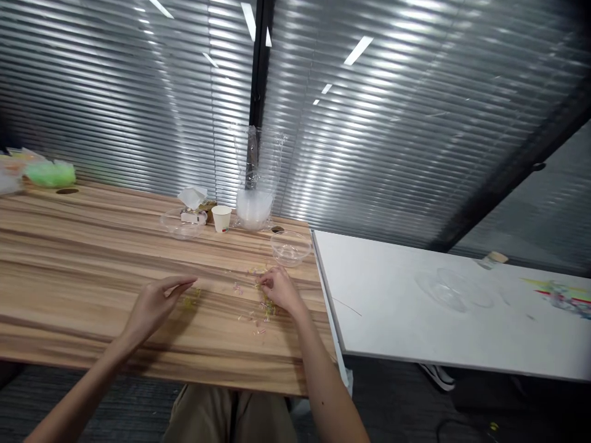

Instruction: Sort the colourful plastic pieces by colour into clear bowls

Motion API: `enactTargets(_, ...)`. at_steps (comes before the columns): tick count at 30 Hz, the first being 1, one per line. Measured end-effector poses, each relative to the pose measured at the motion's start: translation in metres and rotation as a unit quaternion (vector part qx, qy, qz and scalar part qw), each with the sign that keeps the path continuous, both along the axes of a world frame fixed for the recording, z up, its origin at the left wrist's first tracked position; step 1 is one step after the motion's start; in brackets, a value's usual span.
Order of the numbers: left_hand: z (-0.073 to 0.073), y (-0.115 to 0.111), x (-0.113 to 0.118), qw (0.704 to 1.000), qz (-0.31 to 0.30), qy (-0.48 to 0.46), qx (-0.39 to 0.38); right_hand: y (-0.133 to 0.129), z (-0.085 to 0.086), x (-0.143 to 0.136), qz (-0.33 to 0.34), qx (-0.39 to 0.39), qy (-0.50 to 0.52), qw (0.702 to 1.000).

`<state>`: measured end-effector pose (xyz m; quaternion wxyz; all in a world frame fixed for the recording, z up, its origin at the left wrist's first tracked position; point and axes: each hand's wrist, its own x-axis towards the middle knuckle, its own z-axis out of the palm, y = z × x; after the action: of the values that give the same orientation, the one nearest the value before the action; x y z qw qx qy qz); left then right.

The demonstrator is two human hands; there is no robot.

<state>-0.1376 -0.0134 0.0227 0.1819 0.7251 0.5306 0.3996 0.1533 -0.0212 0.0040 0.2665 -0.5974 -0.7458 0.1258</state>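
Observation:
Small colourful pieces [266,307], too tiny for me to tell their kind, lie scattered on the wood-grain table [92,258]. Over the right part of this scatter my right hand [279,289] is closed, thumb and fingertips pinched together low by the tabletop. My left hand [157,303] is held above the table, its long fingers and thumb meeting at the tips. Just below those tips is a small group of yellow-green pieces [190,300]. Whatever either pinch holds is too small to make out.
Behind my hands stand a clear bowl [290,249], another clear bowl [182,229], a paper cup [221,219], a tissue pack [192,209] and bagged stacked plastic bowls [253,209]. A white table [383,326] adjoins on the right, holding clear plastic lids [446,289]. Green bagged material [50,174] sits far left.

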Motion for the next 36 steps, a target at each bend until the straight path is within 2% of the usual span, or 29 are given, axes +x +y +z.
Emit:
enactTargets(4, -0.016, -0.004, -0.019, 0.999, -0.033, 0.031, -0.027, -0.003, 0.005, 0.005, -0.028, -0.023, -0.003, 0.999)
enactTargets(8, -0.028, -0.004, -0.021, 0.996, -0.075, 0.051, -0.018, -0.004, 0.007, 0.003, -0.019, -0.008, 0.019, 1.000)
enactTargets(12, -0.033, -0.003, -0.019, 0.993, -0.104, 0.063, -0.003, -0.002, 0.003, -0.002, 0.001, -0.007, 0.020, 1.000)
enactTargets(18, -0.036, -0.002, -0.022, 0.993, -0.096, 0.055, 0.035, 0.004, -0.006, -0.004, 0.006, -0.001, 0.028, 1.000)
enactTargets(25, -0.035, -0.007, -0.025, 0.998, -0.043, 0.021, 0.028, 0.008, -0.008, -0.006, 0.013, -0.007, 0.050, 0.999)
enactTargets(27, -0.029, -0.008, -0.015, 0.999, -0.025, 0.012, 0.047, 0.010, -0.009, -0.006, 0.011, -0.016, 0.051, 0.999)
enactTargets(29, -0.019, -0.004, 0.007, 0.997, -0.032, 0.014, 0.067, 0.011, -0.010, -0.006, 0.011, -0.019, 0.046, 0.999)
enactTargets(31, -0.010, 0.006, 0.039, 0.992, -0.091, 0.049, 0.065, 0.011, -0.010, -0.005, 0.009, -0.017, 0.039, 0.999)
enactTargets(33, -0.005, 0.021, 0.076, 0.983, -0.126, 0.129, 0.021, 0.010, -0.010, -0.004, 0.003, -0.014, 0.034, 0.999)
enactTargets(36, -0.008, 0.044, 0.123, 0.979, -0.139, 0.151, -0.003, 0.007, -0.009, -0.002, -0.004, -0.010, 0.020, 1.000)
